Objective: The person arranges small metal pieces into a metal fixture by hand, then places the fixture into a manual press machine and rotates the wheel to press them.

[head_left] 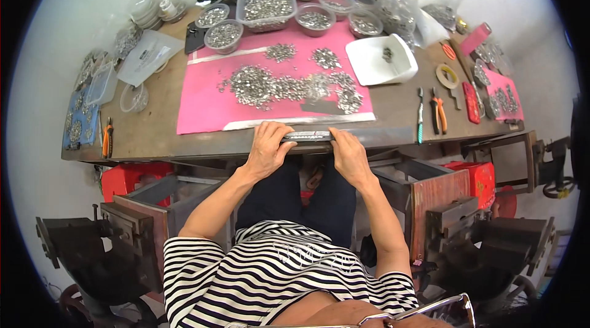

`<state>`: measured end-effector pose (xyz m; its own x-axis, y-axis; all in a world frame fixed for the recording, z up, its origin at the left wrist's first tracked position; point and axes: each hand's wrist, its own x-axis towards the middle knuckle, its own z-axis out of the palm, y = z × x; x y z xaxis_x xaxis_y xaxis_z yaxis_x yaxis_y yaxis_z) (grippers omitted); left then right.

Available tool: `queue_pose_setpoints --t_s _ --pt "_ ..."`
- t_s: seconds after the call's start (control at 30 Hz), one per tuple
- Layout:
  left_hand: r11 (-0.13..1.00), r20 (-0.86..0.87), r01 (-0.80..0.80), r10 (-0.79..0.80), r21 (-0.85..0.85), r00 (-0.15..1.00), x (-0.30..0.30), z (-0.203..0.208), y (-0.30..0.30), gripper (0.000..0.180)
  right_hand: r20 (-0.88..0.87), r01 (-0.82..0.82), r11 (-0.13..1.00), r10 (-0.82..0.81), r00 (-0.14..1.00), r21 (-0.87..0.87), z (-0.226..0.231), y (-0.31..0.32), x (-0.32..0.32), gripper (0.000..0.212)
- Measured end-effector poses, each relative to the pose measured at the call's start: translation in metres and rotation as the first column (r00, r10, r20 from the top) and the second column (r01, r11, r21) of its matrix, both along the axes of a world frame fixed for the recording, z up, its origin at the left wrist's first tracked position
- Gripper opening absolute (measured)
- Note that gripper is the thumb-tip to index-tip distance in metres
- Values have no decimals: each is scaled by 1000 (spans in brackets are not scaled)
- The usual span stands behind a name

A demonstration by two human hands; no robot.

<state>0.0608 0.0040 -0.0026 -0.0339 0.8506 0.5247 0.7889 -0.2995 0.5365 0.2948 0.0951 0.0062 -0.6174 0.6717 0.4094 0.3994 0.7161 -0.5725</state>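
Observation:
At the front edge of the bench, my left hand (268, 148) and my right hand (351, 156) grip the two ends of a short metal bar (308, 136). The bar lies level, and a row of small shiny pieces seems to run along it; they are too small to name. Fingers and thumb of each hand close round an end. Just beyond the bar lies a pink cloth (206, 97) bearing a wide heap of small silvery metal pieces (252, 85). Two smaller heaps, one a silvery pile (325, 58), sit farther back.
Tubs of metal pieces, among them a rectangular clear tub (266, 8), line the back. A white tray (369, 60) holds a small clump. Right of it lie a green-handled brush (420, 116), orange-handled pliers (438, 113) and a tape roll (447, 76). Other orange-handled pliers (107, 138) lie left.

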Motion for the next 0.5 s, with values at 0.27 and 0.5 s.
queue_pose_setpoints --t_s 0.27,0.5 --pt "999 118 -41 41 -1 992 -33 -11 17 23 -5 -17 985 18 1000 169 -14 15 -46 59" --pt "998 -1 -51 51 28 999 -23 -11 15 29 -12 58 965 -57 998 255 -27 14 -55 72"
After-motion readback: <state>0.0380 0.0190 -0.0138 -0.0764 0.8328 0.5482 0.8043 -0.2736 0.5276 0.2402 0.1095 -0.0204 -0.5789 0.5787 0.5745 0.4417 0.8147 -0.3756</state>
